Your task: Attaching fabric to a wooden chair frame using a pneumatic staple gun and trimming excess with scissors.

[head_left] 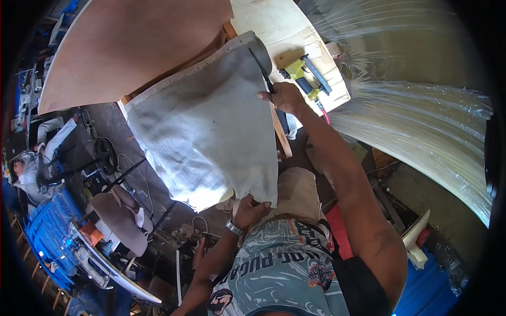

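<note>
A grey fabric sheet (205, 121) lies draped over a wooden frame (282, 134), its lower part hanging toward my body. My right hand (287, 98) is closed around the handles of dark scissors (259, 62) at the fabric's right edge. The blades point up and away from me along that edge; my fingers hide most of the handles. At the near lower corner, my left hand (252, 211), with a metal watch on the wrist, pinches the fabric's hem.
A yellow-green air stapler (305, 75) with a red hose rests on a pale board (295, 31) just beyond my right hand. A large brown panel (137, 47) stands at the far left. Plastic-wrapped furniture (411, 105) fills the right side. Leftward are a fan (32, 171) and cushioned piece (118, 221).
</note>
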`<state>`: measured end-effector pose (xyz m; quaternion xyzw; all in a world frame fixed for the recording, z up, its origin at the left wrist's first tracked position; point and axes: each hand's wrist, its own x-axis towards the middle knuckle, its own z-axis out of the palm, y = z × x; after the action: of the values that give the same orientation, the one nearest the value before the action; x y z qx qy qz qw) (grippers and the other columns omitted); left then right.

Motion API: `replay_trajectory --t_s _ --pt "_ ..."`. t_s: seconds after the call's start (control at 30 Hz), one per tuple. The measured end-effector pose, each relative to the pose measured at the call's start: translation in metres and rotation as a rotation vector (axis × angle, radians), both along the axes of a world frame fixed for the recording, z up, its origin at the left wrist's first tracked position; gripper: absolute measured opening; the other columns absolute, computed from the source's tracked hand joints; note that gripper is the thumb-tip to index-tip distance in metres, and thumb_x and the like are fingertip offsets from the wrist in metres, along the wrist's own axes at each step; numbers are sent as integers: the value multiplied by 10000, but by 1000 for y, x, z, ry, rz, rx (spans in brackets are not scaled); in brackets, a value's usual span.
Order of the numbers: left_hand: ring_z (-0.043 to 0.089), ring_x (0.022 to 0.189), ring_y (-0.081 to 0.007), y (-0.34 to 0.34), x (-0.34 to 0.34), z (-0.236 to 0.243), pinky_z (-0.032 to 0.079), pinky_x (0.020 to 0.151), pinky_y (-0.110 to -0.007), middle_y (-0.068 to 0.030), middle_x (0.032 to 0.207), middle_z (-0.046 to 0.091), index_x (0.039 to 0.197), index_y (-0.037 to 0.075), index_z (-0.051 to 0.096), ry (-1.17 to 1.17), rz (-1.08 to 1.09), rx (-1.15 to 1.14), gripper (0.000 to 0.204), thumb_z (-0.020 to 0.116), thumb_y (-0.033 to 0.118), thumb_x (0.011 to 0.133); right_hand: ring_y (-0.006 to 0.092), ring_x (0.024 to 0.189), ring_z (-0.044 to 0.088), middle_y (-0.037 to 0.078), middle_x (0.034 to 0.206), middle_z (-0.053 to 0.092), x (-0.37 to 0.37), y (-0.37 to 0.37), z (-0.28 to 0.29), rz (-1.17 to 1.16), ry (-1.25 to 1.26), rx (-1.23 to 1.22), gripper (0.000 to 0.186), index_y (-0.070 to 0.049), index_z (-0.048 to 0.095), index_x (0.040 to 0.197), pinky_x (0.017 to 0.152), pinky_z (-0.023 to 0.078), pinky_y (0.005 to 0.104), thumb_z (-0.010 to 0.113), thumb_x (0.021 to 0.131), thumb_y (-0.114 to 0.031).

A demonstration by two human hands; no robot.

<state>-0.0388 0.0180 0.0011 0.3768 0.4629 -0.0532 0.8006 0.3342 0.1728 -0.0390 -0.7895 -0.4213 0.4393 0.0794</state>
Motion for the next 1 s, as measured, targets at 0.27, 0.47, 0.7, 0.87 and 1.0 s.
replay_trajectory --t_s 0.27,0.47,0.7,0.87,1.0 --pt "671 749 -84 9 -8 -5 529 649 -265 -37 906 747 1169 -3 659 -72 -22 15 343 774 214 929 389 1024 705 241 1002 709 6 19 -8 19 -11 37 966 32 688 935 925 521 476 548 806 -916" --pt "670 758 -87 14 -19 -11 536 681 -271 -43 926 753 1154 -11 673 -97 18 -49 342 789 213 922 323 781 694 153 715 682 7 9 -12 -50 -8 139 899 2 663 758 762 516 453 635 752 -897" --pt "668 831 -104 17 -31 -20 544 753 -283 -42 1005 747 1201 11 661 -73 -109 -73 351 791 205 938 363 970 697 228 953 714 17 17 -9 18 -6 80 971 36 691 924 857 520 474 583 783 -919" --pt "666 825 -102 16 -34 -21 537 752 -277 -34 988 747 1189 8 670 -98 -96 -37 338 788 202 939 356 969 674 226 987 690 24 34 -2 28 6 80 950 35 692 958 857 512 467 621 777 -894" --pt "665 825 -100 19 -35 -21 536 763 -275 -26 977 746 1197 17 670 -80 -113 -63 327 784 186 941 238 718 669 93 702 660 18 28 -2 -96 61 109 797 -9 681 808 705 508 384 758 754 -801"
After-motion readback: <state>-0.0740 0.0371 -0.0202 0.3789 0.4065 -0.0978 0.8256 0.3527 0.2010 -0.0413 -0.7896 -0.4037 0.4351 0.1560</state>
